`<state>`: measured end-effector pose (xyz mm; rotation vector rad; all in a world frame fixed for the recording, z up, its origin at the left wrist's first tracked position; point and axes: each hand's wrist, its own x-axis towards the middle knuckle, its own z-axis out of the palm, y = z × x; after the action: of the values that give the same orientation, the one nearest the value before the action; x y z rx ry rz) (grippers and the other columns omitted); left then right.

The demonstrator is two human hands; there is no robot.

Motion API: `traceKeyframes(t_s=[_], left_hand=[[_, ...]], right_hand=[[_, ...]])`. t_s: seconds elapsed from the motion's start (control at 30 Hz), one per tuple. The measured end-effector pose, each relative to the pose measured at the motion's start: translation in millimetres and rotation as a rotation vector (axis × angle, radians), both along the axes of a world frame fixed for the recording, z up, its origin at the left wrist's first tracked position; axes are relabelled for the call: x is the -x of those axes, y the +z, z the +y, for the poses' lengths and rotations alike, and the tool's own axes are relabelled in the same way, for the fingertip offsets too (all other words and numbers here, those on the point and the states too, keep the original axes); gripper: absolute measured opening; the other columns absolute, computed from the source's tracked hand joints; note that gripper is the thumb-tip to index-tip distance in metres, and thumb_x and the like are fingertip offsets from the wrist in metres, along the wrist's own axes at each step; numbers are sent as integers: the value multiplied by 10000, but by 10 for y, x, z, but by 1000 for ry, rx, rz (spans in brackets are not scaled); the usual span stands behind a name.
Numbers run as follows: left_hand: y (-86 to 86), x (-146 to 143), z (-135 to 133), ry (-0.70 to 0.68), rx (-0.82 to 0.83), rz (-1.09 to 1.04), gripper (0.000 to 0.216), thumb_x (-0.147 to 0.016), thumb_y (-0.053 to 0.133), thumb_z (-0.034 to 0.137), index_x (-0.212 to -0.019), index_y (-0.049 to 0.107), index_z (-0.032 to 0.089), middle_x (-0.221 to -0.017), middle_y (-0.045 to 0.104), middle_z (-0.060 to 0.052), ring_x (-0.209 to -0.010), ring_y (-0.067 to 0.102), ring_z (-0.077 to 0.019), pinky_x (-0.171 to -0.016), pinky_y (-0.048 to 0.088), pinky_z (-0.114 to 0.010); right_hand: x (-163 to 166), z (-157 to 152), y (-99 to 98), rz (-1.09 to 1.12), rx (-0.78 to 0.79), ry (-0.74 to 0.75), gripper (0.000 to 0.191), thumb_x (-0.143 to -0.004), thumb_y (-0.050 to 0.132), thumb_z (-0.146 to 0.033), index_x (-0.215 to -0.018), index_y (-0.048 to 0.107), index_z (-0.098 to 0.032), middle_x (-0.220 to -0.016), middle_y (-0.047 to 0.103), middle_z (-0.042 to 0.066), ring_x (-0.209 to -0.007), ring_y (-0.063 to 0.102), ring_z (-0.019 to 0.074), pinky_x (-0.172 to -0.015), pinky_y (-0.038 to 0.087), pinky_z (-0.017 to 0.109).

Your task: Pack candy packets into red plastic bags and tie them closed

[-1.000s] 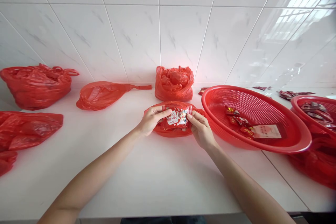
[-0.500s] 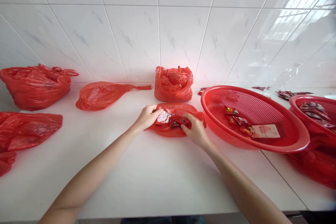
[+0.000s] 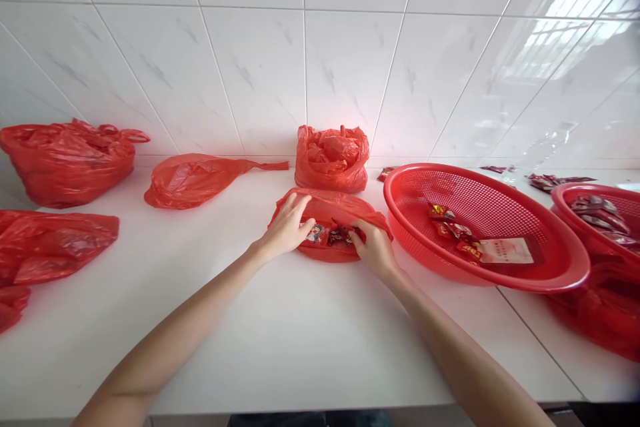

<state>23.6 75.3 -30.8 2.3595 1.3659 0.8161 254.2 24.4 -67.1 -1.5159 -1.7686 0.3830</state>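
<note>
A small red plastic bag (image 3: 333,205) lies open on the white counter (image 3: 280,327) in front of me, with wrapped sweets (image 3: 330,235) showing in its mouth. My left hand (image 3: 287,228) grips the bag's left edge with its fingers curled over the rim. At the right edge of the opening, my right hand (image 3: 374,249) pinches the bag in the same way. Both hands rest low on the counter.
A large red mesh basket (image 3: 565,277) with a few sweets and a packet sits to the right, a second basket (image 3: 563,195) beyond it. A filled red bag (image 3: 331,160) stands against the tiled wall. More red bags (image 3: 197,179) lie to the left.
The white-and-red packet held in both hands a second ago has gone into the bag. Both hands have shifted to the bag's edges and the top flap has come over the contents.
</note>
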Motion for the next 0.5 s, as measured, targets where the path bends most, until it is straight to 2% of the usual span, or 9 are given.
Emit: traceKeyframes(t_s=[0.13,0.23,0.33,0.4,0.5], left_hand=[[10,-71,-112,-200,93,28,367,-910,543,344,-1240,648,223,-1485,462,-107,-1233,568,-287,-964,517,-405],[-34,-145,-177,-335,114,-38,391,-904,565,319,-1281,630,237,-1403,554,-88,-1157,615,-253,-926,537,-369],[-89,-204,-189,-265,111,-188,500,-899,593,321,-1382,539,202,-1269,641,-107,-1059,648,-236,-937,533,-391],[-89,-230,-183,-222,184,-314,578,-876,643,345,-1409,501,175,-1180,676,-112,-963,669,-220,-901,547,-388],[-23,-251,-187,-292,357,-505,504,-861,679,392,-1300,594,159,-1131,700,-104,-983,673,-220,-898,547,-366]], right_hand=[[-7,38,22,334,-35,12,209,-907,552,-334,-963,690,-187,-939,742,74,-857,669,237,-773,500,348],[2,33,71,513,3,59,236,-873,617,-388,-929,701,-174,-928,737,81,-861,663,237,-782,508,353],[12,-1,138,690,79,130,266,-829,686,-433,-892,700,-175,-869,724,62,-799,644,209,-741,501,328],[18,-29,183,783,147,167,287,-807,717,-454,-873,697,-175,-771,687,26,-670,591,157,-649,468,286],[30,-69,235,837,205,237,281,-818,722,-448,-879,701,-174,-686,621,-16,-544,481,95,-561,393,249]])
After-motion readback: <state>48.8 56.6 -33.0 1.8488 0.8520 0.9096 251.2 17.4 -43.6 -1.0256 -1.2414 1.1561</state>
